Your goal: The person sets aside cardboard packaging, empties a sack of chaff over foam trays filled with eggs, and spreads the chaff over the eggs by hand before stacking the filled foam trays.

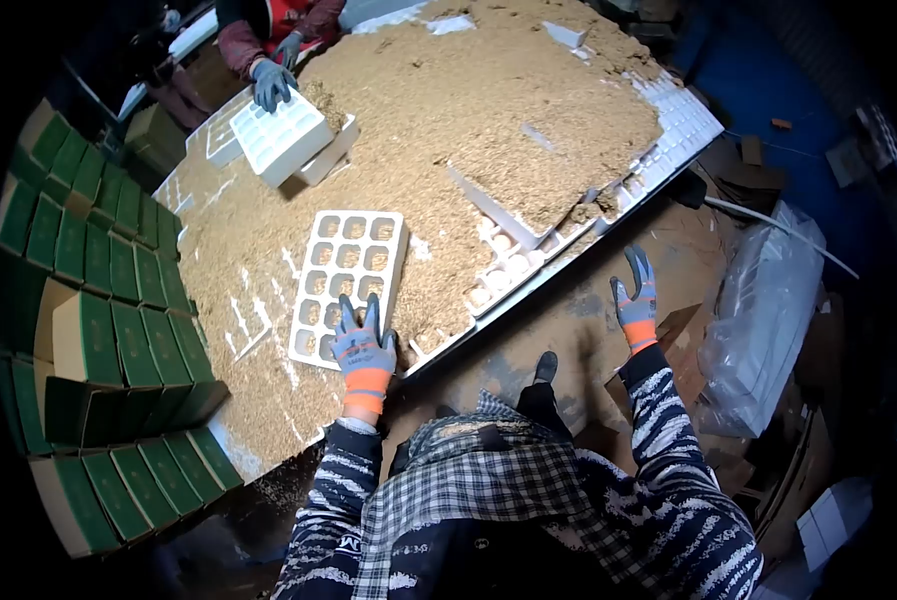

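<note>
My left hand (364, 352), in a grey and orange glove, lies on the near right corner of a white foam tray (360, 280). Its fingers are spread over the tray's square pockets, with the thumb by the right edge. Tan shavings show in the pockets, and the tray rests on a wide heap of loose shavings (388, 150). Out to the right, my right hand (636, 298), gloved alike, hangs above the floor with fingers apart and nothing in it. Between the hands, along the table's near edge, pale round items (513, 265) sit in pockets beside a flat white board (493, 210).
Green cartons (98, 330) stand stacked on the left. Across the table, a co-worker's gloved hand (271, 85) touches another white tray (280, 138). At right, a plastic-wrapped bundle (763, 320) and cardboard lie on the floor, with a pale pole (783, 232) above.
</note>
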Action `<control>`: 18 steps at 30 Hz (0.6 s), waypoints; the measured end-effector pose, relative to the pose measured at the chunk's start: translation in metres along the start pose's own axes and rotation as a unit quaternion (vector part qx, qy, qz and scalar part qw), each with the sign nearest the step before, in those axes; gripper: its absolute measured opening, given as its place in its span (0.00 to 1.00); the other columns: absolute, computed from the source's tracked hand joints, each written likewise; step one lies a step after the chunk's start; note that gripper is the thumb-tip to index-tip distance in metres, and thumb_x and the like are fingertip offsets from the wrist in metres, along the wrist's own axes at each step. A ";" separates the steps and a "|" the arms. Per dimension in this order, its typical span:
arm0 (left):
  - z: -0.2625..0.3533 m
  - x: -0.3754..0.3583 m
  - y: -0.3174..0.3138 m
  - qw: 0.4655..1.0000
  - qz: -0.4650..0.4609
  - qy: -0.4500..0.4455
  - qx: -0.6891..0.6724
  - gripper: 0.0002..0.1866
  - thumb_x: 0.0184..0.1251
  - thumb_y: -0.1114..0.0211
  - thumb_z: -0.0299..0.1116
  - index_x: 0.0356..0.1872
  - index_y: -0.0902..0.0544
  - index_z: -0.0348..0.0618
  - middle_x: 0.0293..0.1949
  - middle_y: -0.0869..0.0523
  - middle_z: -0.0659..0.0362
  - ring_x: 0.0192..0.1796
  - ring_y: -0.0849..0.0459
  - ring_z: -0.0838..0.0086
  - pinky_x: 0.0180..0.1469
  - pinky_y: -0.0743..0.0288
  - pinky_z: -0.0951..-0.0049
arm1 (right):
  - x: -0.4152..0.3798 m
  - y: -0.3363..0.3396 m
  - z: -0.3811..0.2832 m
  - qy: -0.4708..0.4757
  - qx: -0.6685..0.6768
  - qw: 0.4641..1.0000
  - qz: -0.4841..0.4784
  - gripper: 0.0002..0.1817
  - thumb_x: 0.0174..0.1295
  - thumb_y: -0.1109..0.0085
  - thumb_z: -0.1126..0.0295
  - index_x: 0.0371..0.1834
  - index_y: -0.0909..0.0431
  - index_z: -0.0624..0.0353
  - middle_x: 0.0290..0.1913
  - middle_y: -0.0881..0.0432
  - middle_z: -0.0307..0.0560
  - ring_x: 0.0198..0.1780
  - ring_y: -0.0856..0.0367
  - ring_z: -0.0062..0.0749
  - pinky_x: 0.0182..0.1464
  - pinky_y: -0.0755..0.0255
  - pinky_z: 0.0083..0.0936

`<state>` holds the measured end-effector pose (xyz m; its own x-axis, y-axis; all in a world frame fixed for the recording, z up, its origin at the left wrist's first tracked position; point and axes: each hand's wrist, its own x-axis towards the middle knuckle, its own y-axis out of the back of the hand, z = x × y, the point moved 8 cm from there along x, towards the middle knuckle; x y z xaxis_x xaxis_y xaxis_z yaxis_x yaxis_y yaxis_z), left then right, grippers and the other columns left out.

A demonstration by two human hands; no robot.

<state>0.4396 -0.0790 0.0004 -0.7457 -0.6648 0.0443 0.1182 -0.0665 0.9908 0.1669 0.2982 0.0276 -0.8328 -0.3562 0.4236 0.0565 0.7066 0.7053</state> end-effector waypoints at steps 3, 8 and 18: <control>0.060 0.022 -0.007 0.998 -0.046 -0.034 -0.008 0.37 0.54 0.30 0.46 0.69 0.31 0.63 0.74 0.43 0.44 0.64 0.30 0.50 0.59 0.31 0.52 | 0.039 0.013 0.036 -0.008 0.031 0.999 0.027 0.32 0.55 0.36 0.76 0.66 0.31 0.56 0.67 0.31 0.51 0.68 0.34 0.47 0.70 0.41 0.34; 0.115 0.035 0.025 0.998 -0.034 -0.039 0.037 0.38 0.52 0.30 0.51 0.68 0.30 0.60 0.72 0.40 0.43 0.70 0.40 0.46 0.68 0.46 0.43 | 0.142 0.014 0.119 0.006 0.045 0.997 0.063 0.33 0.55 0.33 0.70 0.66 0.31 0.57 0.67 0.32 0.53 0.67 0.34 0.50 0.69 0.40 0.36; 0.344 0.183 -0.033 0.963 -0.003 -0.267 -0.026 0.51 0.48 0.33 0.65 0.74 0.39 0.56 0.74 0.47 0.43 0.74 0.52 0.37 0.73 0.63 0.39 | 0.214 -0.151 0.024 0.397 -0.167 0.865 -0.259 0.31 0.66 0.55 0.44 0.72 0.38 0.36 0.74 0.40 0.49 0.75 0.46 0.50 0.74 0.61 0.56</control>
<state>0.0735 0.0571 0.0201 -0.9756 -0.1885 0.1123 0.1357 -0.1159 0.9840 -0.0329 0.1305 -0.0018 -0.1610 -0.9732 0.1642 0.0544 0.1574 0.9860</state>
